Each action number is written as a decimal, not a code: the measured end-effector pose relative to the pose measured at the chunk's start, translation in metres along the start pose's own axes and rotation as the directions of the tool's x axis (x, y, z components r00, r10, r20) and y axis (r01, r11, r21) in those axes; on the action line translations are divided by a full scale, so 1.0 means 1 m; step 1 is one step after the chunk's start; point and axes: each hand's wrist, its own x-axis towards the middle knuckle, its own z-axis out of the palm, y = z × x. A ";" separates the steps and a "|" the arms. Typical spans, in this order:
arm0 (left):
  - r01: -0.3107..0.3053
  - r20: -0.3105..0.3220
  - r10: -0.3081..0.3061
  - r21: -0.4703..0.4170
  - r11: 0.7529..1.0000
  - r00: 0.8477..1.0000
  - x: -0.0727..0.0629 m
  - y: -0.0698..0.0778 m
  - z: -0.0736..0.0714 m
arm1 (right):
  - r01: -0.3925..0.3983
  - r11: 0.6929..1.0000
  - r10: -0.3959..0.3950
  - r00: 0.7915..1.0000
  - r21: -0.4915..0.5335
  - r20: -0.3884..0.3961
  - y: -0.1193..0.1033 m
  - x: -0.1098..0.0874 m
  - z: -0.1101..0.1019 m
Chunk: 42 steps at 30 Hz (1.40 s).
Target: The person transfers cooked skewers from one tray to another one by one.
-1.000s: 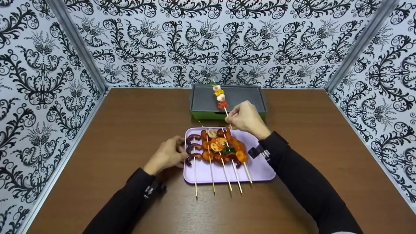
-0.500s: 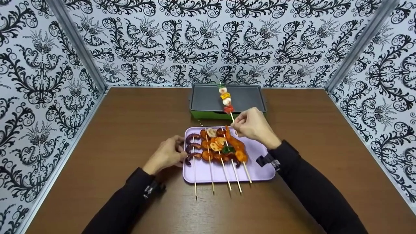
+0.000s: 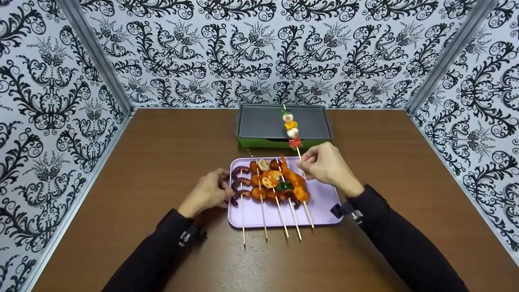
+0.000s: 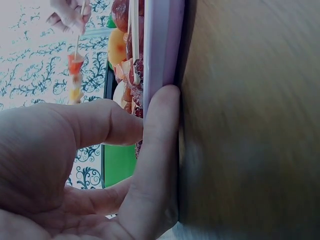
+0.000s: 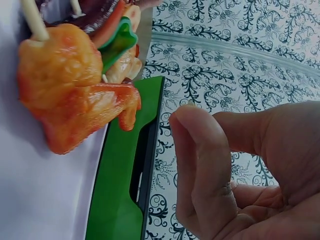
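Observation:
My right hand [image 3: 324,163] pinches the bare stick of a skewer [image 3: 292,132] threaded with red, white, yellow and green pieces. That skewer is held up in the air over the back of a lilac tray [image 3: 324,211]. On the tray lie several other skewers: dark curled tentacles [image 3: 242,182], round brown pieces, slices with greens, and an orange chicken wing [image 5: 75,90] at the right. My left hand [image 3: 209,190] grips the tray's left edge, thumb at the rim and a finger along the outer wall [image 4: 162,45]. In the right wrist view the held skewer is hidden.
Behind the tray stands a green grill [image 3: 267,142] with a dark flat plate [image 3: 259,121]. Patterned panels [image 3: 251,52] enclose the brown table [image 3: 178,142] at the back and both sides. Stick ends overhang the tray's front edge.
My right hand has moved right and toward me with the skewer, drawing it from over the grill plate toward the tray. My left hand stays at the tray's edge.

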 end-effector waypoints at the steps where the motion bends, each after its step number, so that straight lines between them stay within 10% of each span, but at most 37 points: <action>1: -0.002 0.001 0.002 -0.004 1.000 1.000 0.000 0.000 0.000 | -0.002 1.000 0.002 1.000 -0.002 0.001 0.001 -0.002 0.000; 42: -0.023 0.003 0.023 -0.002 1.000 1.000 -0.003 0.001 -0.001 | -0.116 0.993 0.115 0.989 0.009 0.090 0.029 -0.072 -0.003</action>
